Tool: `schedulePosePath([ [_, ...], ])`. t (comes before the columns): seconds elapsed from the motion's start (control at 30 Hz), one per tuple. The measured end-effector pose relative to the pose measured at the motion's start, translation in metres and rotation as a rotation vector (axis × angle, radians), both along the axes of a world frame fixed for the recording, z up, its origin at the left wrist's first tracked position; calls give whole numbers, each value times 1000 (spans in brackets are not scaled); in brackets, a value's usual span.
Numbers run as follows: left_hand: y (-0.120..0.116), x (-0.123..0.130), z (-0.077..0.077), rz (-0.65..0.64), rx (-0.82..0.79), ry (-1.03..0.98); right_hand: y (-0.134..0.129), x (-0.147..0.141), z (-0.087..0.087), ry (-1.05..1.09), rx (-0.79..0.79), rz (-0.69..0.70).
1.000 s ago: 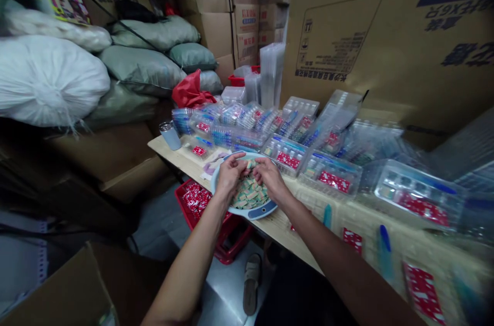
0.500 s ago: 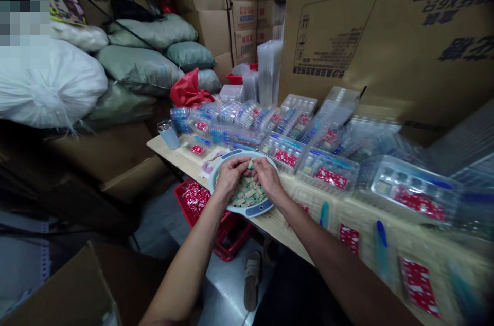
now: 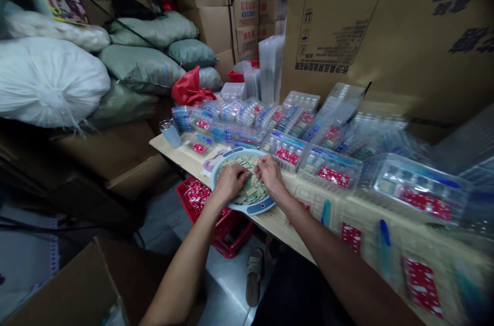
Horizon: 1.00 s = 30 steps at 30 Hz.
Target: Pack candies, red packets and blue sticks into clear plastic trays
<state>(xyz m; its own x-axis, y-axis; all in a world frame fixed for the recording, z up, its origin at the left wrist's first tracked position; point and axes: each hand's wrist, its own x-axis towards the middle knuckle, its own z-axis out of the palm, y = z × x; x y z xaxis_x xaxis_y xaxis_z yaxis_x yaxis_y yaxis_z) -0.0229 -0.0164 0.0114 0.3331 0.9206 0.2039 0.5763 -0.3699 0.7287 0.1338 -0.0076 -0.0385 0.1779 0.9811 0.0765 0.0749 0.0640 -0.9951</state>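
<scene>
A pale blue basin (image 3: 260, 207) on the table is filled with small flat green and beige pieces (image 3: 252, 192). Over its left side, my left hand (image 3: 230, 183) is closed, with curled fingertips down among the pieces; whatever they hold is hidden. My right hand (image 3: 269, 174) hovers above the right side, thumb and fingers pinched together, and anything between them is too small to name. A narrow gap separates the two hands.
Clear plastic trays (image 3: 335, 166) with red packets and blue pens line the table behind the basin. Several open trays holding red packets (image 3: 421, 285) lie at right. A light blue cup (image 3: 171, 134) stands at the left end. Below sits a red crate (image 3: 185, 202) of red packets.
My hands were together above the basin with a small green piece at their fingertips. They have since parted, and my left hand has dropped down to the pieces.
</scene>
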Motion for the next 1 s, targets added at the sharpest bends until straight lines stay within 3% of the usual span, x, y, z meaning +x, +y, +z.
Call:
schedulePosePath([
  [0.3,11,8,-5,132,-369,-681,-5,0,7,-26,-21,-46],
  [0.63,8,13,-8,158,-386,-765,-10,1,10,-51,8,108],
  [1.0,3,12,-4,145,-320,-721,-13,0,15,-71,26,167],
])
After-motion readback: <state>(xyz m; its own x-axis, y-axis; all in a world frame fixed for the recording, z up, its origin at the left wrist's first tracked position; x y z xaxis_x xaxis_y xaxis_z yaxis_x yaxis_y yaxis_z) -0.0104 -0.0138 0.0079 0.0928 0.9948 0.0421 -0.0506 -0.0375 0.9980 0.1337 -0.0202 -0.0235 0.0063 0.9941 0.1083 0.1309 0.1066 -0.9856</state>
